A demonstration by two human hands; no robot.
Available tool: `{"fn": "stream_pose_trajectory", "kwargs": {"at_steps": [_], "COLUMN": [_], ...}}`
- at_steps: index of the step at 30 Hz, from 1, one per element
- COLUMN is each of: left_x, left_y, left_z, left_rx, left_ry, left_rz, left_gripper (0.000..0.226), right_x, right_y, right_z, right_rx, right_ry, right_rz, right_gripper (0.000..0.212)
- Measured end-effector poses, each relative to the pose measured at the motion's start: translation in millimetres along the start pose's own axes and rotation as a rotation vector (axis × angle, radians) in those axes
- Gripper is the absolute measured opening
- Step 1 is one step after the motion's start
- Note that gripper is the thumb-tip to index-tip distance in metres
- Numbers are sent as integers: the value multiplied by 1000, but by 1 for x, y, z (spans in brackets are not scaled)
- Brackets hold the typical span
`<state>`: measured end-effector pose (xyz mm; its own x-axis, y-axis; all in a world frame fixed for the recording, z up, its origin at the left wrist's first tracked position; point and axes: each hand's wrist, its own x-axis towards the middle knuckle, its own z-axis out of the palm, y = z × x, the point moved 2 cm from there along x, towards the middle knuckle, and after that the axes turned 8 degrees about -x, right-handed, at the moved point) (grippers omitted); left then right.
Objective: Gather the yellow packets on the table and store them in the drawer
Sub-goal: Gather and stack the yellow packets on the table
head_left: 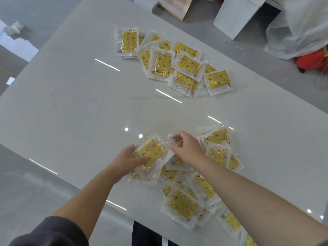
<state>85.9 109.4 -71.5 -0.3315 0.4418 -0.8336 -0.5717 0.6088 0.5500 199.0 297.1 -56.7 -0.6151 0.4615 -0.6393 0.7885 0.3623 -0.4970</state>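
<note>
Yellow packets in clear wrappers lie in two heaps on the glossy white table [71, 103]. The far heap [177, 64] spreads across the table's back middle. The near heap [186, 192] lies by the front edge, under my arms. My left hand [127, 161] grips a small stack of yellow packets [150, 153], thumb on top. My right hand [186, 148] pinches the clear edge of a packet [171, 139] just right of that stack. No drawer is in view.
Beyond the table's far edge stand a white box [236, 16], a gold-framed panel [177, 6], white plastic sheeting [298, 32] and a red object [312, 61] on the grey floor. The table's left half holds no packets.
</note>
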Motion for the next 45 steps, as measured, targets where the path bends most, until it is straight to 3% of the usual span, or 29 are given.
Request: {"fn": "stream_pose_trajectory", "kwargs": {"at_steps": [2,6,12,20,25,31,37,41,45], "left_x": [1,2,-1,-2,-3,-3,18,40,71], "left_y": [-3,-13,-18,-14,-7,12,58,109,170], "left_z": [-5,-16,-29,-37,-35,-26,-7,32,84], "left_rx": [-36,16,28,25,-44,-113,-168,-85,-64], "left_ry": [38,84,88,59,74,-43,111,87,79], "left_rz": [-1,-19,-2,22,37,12,75,131,205], "left_gripper": [32,32,29,22,23,32,20,17,33], "right_x": [0,-1,11,28,30,36,61,77,92], "right_y": [9,18,13,-2,-4,-8,1,11,27], "right_z": [-6,-1,11,-4,-15,-28,-71,-119,-165], "right_rx": [-330,-708,-930,-951,-575,87,446,723,972], "right_ry": [51,30,84,16,-149,-349,-72,64,178], "right_rz": [-48,-169,-170,-154,-119,47,239,295,267], "right_gripper": [37,69,99,56,29,22,12,7,16]}}
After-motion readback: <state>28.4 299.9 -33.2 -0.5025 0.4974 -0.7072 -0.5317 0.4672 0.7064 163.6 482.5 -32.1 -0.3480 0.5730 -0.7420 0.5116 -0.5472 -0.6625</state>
